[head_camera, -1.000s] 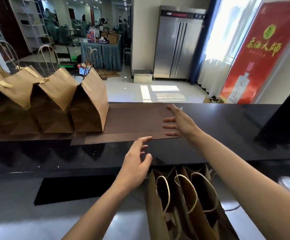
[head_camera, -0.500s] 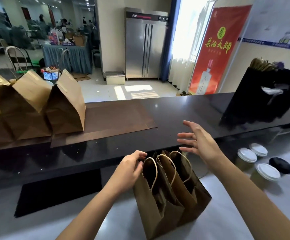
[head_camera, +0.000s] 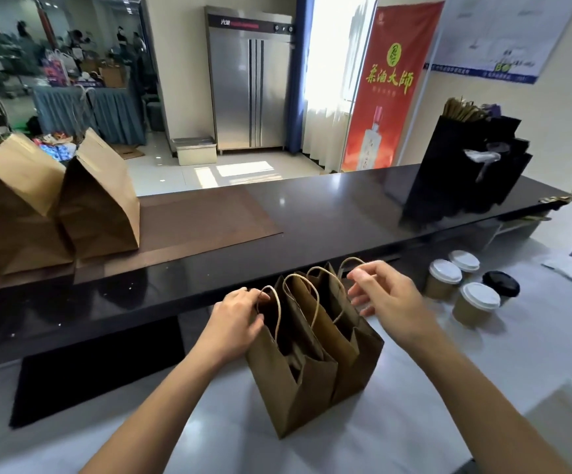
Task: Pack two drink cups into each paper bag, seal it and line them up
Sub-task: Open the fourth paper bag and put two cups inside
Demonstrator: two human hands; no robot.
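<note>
I've got the open paper bags (head_camera: pixel 315 364) upright on the white worktop (head_camera: pixel 414 422), btwn both hands. Left hand (head_camera: pixel 238 318) pinches the nearest bag's rim/handle; right hand (head_camera: pixel 385 299) pinches the far handle loop. Lidded cups (head_camera: pixel 476 304) stand just right; sealed bags (head_camera: pixel 100 200) upper left.

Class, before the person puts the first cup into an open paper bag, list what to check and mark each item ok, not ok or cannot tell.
1. Open paper bags stand upright on the white worktop: ok.
2. Left hand grips a bag's near edge: ok.
3. Right hand holds a cup: not ok, it pinches a twine handle.
4. Lidded cups stand to the right: ok.
5. Bag empty inside: cannot tell.
6. Free space beside the sealed bags on the black counter: ok.
</note>
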